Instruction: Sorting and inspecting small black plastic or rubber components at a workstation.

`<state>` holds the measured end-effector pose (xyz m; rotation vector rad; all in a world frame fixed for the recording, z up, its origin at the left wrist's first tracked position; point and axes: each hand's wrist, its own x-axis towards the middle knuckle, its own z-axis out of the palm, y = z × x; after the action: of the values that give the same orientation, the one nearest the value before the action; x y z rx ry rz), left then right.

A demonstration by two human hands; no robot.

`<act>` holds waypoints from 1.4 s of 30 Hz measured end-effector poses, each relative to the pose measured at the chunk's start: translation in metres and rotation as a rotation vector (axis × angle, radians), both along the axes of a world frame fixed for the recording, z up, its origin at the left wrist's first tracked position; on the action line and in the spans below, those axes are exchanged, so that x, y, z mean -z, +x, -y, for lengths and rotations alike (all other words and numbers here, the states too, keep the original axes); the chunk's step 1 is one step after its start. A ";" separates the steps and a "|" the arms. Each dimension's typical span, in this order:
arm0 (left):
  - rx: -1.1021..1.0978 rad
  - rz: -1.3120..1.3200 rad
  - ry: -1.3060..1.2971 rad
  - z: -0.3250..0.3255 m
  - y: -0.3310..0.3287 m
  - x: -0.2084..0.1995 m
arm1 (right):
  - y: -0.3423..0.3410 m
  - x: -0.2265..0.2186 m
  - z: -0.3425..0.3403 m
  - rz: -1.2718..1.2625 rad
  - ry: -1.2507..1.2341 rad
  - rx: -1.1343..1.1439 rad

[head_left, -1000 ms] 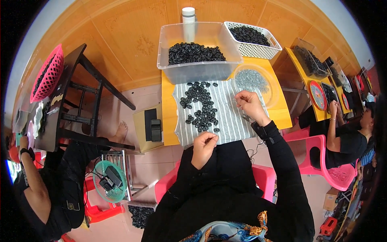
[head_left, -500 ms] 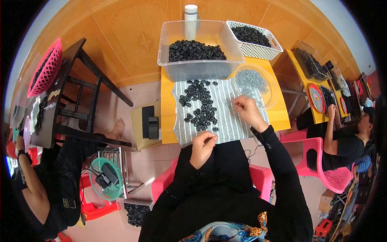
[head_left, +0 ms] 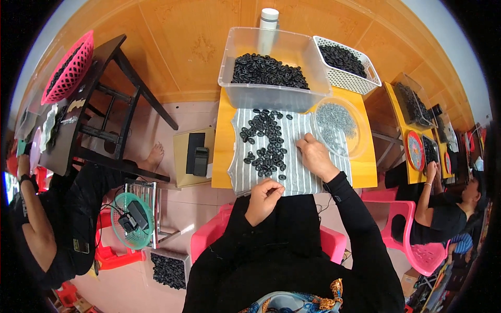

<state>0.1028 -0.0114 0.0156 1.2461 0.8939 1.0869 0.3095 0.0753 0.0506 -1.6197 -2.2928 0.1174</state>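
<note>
Orange wood panelling (head_left: 182,47) backs a yellow tabletop (head_left: 222,156) where black oval pieces (head_left: 270,151) lie in a ragged near-to-far line across striped cloth (head_left: 301,181), left of the right hand (head_left: 315,158) and just beyond the nearer left hand (head_left: 262,201), both hands' fingers curled inward, any grip impossible to tell.

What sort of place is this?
Probably a small workshop: a clear bin of black parts, a round tray of small silvery pieces, and a co-worker seated at another table.
</note>
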 end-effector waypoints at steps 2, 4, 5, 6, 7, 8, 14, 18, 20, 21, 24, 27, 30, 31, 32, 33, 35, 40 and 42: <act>0.005 -0.008 -0.001 0.001 0.002 0.000 | 0.002 -0.001 0.000 -0.033 -0.009 -0.004; 0.006 -0.003 0.013 0.000 0.000 0.000 | 0.007 0.001 0.003 -0.138 -0.030 0.003; 0.006 0.004 0.025 0.000 -0.001 0.000 | 0.008 0.001 0.004 -0.140 -0.026 0.009; 0.014 0.004 0.028 -0.001 0.000 0.002 | 0.011 0.002 0.005 -0.264 -0.021 0.007; 0.015 0.018 0.006 -0.001 0.000 0.005 | 0.013 0.003 0.007 -0.389 -0.016 0.005; 0.017 0.032 -0.016 -0.001 0.001 0.008 | 0.016 0.005 0.009 -0.411 -0.028 0.044; 0.040 0.110 -0.065 -0.005 0.003 0.009 | 0.010 0.002 0.019 -0.798 -0.229 0.320; 0.043 0.112 -0.047 -0.005 0.003 0.010 | 0.013 0.006 0.029 -0.565 -0.015 0.219; 0.038 0.125 -0.042 -0.005 0.004 0.013 | 0.015 0.004 0.036 -0.393 0.024 0.200; 0.040 0.126 -0.036 -0.005 0.003 0.013 | 0.014 0.003 0.037 -0.226 0.059 0.185; 0.034 0.110 -0.055 -0.004 0.004 0.012 | 0.010 0.000 0.031 -0.168 0.038 0.200; 0.029 0.080 -0.026 -0.003 0.004 0.011 | 0.004 0.005 0.026 -0.143 0.053 0.190; 0.032 0.080 -0.041 -0.003 0.005 0.009 | 0.003 0.006 0.025 -0.078 0.041 0.160; 0.031 0.080 -0.041 -0.004 0.006 0.011 | 0.004 0.005 0.029 -0.078 0.041 0.159; 0.023 0.094 -0.021 -0.005 0.006 0.015 | 0.005 0.005 0.033 -0.090 0.030 0.155; 0.013 0.108 -0.002 -0.004 0.007 0.016 | 0.006 0.005 0.037 -0.101 0.017 0.150; 0.008 0.103 0.005 -0.005 0.007 0.018 | 0.011 0.006 0.044 -0.125 0.030 0.169; 0.007 0.085 0.018 -0.005 0.006 0.019 | 0.011 0.007 0.042 -0.197 0.040 0.231; 0.010 0.082 0.004 -0.003 0.007 0.018 | 0.005 0.007 0.036 -0.247 0.062 0.258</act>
<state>0.1094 -0.0079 -0.0021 1.1997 0.8234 1.1246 0.3141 0.0397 0.0439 -1.7448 -1.8719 0.1719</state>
